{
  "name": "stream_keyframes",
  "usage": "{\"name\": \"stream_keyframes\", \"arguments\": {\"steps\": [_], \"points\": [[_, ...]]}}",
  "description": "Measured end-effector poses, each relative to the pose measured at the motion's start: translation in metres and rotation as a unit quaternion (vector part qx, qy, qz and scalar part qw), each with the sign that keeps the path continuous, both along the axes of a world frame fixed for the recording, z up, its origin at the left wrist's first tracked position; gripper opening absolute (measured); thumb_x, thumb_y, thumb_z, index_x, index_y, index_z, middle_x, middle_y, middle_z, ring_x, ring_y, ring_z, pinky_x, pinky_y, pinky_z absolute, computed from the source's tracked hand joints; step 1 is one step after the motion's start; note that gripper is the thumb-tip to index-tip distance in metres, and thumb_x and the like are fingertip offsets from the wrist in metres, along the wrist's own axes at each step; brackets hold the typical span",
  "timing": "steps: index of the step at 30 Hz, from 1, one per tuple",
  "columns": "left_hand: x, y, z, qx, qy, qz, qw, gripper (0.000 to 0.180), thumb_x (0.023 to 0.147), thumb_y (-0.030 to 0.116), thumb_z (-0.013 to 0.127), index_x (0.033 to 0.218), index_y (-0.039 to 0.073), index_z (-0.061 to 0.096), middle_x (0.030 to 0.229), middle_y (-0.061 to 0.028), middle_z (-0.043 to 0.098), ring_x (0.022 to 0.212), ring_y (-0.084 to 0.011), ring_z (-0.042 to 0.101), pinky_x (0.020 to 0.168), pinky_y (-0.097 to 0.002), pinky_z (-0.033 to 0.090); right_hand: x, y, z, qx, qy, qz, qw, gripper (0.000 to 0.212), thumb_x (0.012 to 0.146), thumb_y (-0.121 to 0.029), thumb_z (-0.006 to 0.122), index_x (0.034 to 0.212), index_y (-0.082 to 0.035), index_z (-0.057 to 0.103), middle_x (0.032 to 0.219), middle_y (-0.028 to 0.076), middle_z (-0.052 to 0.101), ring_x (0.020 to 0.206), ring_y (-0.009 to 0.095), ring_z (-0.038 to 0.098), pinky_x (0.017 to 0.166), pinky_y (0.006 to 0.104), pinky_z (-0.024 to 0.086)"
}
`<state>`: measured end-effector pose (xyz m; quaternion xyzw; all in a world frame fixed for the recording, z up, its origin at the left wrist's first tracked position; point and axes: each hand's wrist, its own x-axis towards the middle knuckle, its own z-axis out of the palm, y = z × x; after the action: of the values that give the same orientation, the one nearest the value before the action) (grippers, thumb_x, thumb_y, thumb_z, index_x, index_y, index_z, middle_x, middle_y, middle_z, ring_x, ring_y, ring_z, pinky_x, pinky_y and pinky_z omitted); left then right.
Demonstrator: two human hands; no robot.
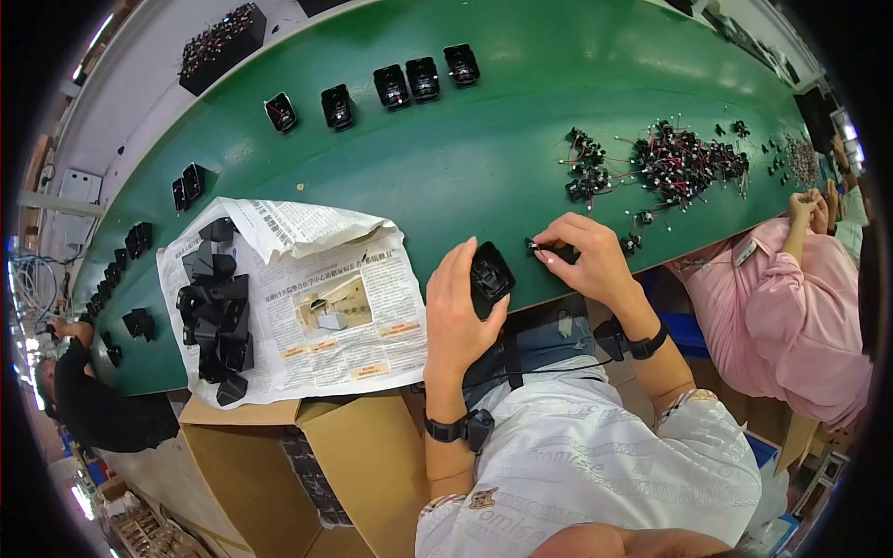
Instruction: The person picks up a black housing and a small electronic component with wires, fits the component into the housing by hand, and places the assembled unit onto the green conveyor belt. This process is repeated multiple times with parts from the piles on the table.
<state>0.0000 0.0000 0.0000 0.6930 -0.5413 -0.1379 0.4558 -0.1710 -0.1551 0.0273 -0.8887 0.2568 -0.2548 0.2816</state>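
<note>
My left hand (458, 321) is wrapped around the side of a black plastic housing (491, 272), its open face turned up, near the front edge of the green table. To its right, my right hand (592, 259) pinches a small black part (533, 247) between thumb and fingers; its details are too small to make out. The part is held apart from the housing. Beyond my right hand lies a tangled pile of small black parts with red wires and white connectors (684, 163), with a smaller cluster (586, 167) beside it.
At left, a newspaper sheet (363, 325) carries several black housings (219, 316). More housings (407, 84) stand in a row across the far side of the green table (446, 177). An open cardboard box (363, 456) is below the edge. Co-workers sit at right (791, 307) and far left (102, 400).
</note>
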Motion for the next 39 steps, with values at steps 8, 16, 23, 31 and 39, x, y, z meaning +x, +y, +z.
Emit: {"name": "stream_keyframes", "arguments": {"steps": [8,16,23,31,39], "points": [[0.002,0.005,0.006,-0.008,0.018,-0.011,1.000,0.079,0.067,0.013,0.084,0.138,0.003,0.050,0.133,-0.0152,0.060,0.126,-0.0338,0.055,0.108,-0.0450,0.039,0.012,0.012,-0.003,0.024,-0.023,-0.046,0.998,0.012,0.077,-0.001,0.078,0.086,-0.002,0.071,0.083,0.008,0.066,0.070,0.021,0.066,0.062,0.0299,0.052],[0.008,0.005,0.009,-0.009,0.004,-0.030,0.999,0.080,0.067,0.021,0.086,0.137,0.002,0.052,0.129,-0.0165,0.062,0.122,-0.0351,0.058,0.107,-0.0458,0.040,0.017,0.030,0.012,0.002,-0.105,0.120,0.987,0.019,0.072,0.001,0.080,0.088,-0.006,0.074,0.088,0.005,0.067,0.074,0.021,0.066,0.065,0.0319,0.053],[0.010,0.004,0.002,-0.013,0.039,-0.034,0.999,0.084,0.062,0.021,0.089,0.137,0.003,0.055,0.126,-0.0164,0.064,0.118,-0.0362,0.059,0.105,-0.0454,0.043,0.019,0.028,0.011,0.036,-0.060,0.140,0.988,0.018,0.071,-0.006,0.080,0.086,-0.008,0.071,0.097,0.005,0.064,0.088,0.026,0.062,0.075,0.0371,0.052],[0.010,0.006,0.009,0.008,-0.058,-0.047,0.997,0.081,0.064,0.030,0.088,0.133,0.000,0.058,0.119,-0.0174,0.066,0.113,-0.0363,0.061,0.105,-0.0483,0.041,0.021,0.029,0.019,-0.083,-0.033,0.198,0.976,0.008,0.075,-0.011,0.070,0.080,-0.009,0.064,0.102,0.005,0.062,0.096,0.027,0.061,0.081,0.0383,0.049],[0.003,0.002,0.008,0.015,-0.049,-0.048,0.998,0.085,0.063,0.021,0.089,0.139,0.002,0.055,0.122,-0.0175,0.065,0.114,-0.0356,0.060,0.101,-0.0442,0.045,0.018,0.027,0.008,-0.113,-0.009,0.192,0.975,0.009,0.076,-0.015,0.069,0.078,-0.007,0.066,0.103,0.004,0.059,0.098,0.025,0.056,0.080,0.0362,0.048]]}}
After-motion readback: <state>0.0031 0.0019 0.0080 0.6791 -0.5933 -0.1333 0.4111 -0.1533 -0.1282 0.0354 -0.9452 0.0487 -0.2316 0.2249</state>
